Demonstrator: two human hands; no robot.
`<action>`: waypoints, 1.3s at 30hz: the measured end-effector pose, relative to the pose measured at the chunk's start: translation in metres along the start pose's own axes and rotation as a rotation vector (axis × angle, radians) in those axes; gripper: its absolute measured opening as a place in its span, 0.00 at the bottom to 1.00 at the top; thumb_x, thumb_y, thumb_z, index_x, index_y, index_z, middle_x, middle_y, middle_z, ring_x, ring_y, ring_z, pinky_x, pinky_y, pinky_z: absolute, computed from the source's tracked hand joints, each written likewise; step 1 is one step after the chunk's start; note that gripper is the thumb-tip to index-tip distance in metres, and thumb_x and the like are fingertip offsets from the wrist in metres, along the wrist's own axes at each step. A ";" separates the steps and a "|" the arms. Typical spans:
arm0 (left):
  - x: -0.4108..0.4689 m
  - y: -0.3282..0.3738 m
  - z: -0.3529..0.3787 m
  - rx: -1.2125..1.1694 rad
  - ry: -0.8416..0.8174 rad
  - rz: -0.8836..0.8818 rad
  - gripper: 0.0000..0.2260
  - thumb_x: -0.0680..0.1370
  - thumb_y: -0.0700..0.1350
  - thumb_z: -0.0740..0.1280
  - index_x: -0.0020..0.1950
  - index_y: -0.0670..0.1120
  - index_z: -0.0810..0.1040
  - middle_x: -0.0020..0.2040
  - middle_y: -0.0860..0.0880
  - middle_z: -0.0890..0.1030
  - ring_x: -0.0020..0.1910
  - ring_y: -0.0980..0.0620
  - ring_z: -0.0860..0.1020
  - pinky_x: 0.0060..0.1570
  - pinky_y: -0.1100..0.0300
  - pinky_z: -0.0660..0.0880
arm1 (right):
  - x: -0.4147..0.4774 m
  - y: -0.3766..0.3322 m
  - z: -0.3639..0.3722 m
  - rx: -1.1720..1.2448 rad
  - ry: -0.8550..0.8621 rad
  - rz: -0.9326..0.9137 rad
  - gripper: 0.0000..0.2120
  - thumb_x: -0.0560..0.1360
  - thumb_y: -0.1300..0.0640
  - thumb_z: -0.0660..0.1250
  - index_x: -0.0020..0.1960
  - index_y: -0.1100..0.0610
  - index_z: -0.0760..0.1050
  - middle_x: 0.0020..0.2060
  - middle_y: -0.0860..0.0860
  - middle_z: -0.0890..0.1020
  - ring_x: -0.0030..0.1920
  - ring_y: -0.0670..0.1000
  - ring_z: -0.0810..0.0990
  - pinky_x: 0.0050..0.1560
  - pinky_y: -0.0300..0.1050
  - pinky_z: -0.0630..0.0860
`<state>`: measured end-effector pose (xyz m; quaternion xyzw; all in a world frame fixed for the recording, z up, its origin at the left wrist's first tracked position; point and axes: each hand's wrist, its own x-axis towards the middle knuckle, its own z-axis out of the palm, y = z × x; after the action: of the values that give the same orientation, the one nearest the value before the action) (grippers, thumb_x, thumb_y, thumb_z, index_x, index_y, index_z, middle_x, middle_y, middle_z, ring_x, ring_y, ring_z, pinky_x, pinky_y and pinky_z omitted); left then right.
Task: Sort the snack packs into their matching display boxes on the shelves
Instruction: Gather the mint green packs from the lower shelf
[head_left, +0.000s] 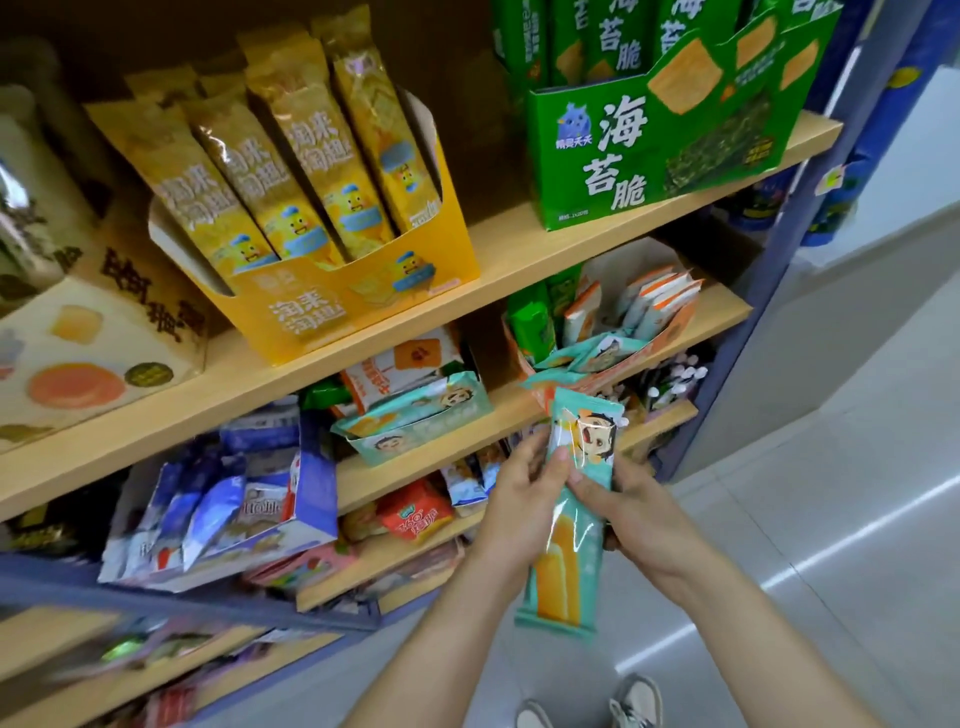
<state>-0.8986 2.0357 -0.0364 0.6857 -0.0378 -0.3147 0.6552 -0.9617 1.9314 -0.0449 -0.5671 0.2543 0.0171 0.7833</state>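
Observation:
A long teal snack pack (569, 525) with a cartoon face stands upright in front of the shelves. My left hand (524, 499) grips its left edge, thumb on the front. My right hand (631, 512) holds its right side, thumb across the middle. A teal display box (415, 421) with the same cartoon sits on the second shelf, with mixed packs in it. An orange display box (613, 332) to its right holds orange-white packs, green packs and a few teal packs.
The top shelf carries a yellow display box (353, 296) of yellow packs, a green box (654, 156) and a cream box (98, 343). A blue box (311, 483) of blue-white packs and a red pack (415, 514) lie lower down. Grey floor and my shoes (592, 706) lie below.

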 end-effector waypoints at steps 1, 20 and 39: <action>-0.001 -0.001 -0.009 -0.017 -0.003 -0.037 0.11 0.82 0.44 0.64 0.64 0.47 0.77 0.56 0.47 0.84 0.52 0.51 0.83 0.48 0.60 0.80 | 0.001 0.003 0.007 0.032 0.027 0.014 0.08 0.80 0.58 0.65 0.58 0.54 0.77 0.44 0.52 0.87 0.40 0.50 0.85 0.36 0.44 0.79; 0.078 -0.012 -0.187 1.408 0.324 0.224 0.17 0.79 0.40 0.61 0.67 0.48 0.76 0.65 0.46 0.77 0.63 0.44 0.74 0.57 0.49 0.76 | 0.029 0.037 0.079 0.386 0.160 0.134 0.10 0.75 0.56 0.71 0.56 0.56 0.79 0.44 0.52 0.85 0.42 0.49 0.81 0.39 0.41 0.74; 0.004 -0.041 -0.185 1.204 0.335 0.530 0.09 0.69 0.35 0.74 0.46 0.46 0.85 0.43 0.48 0.84 0.40 0.47 0.82 0.37 0.57 0.78 | 0.049 0.058 0.101 0.604 -0.034 0.169 0.19 0.73 0.52 0.69 0.63 0.55 0.77 0.57 0.56 0.83 0.55 0.56 0.82 0.61 0.61 0.76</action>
<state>-0.8210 2.2014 -0.0863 0.9381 -0.2712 0.0427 0.2112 -0.8990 2.0300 -0.0938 -0.2853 0.2812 0.0153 0.9161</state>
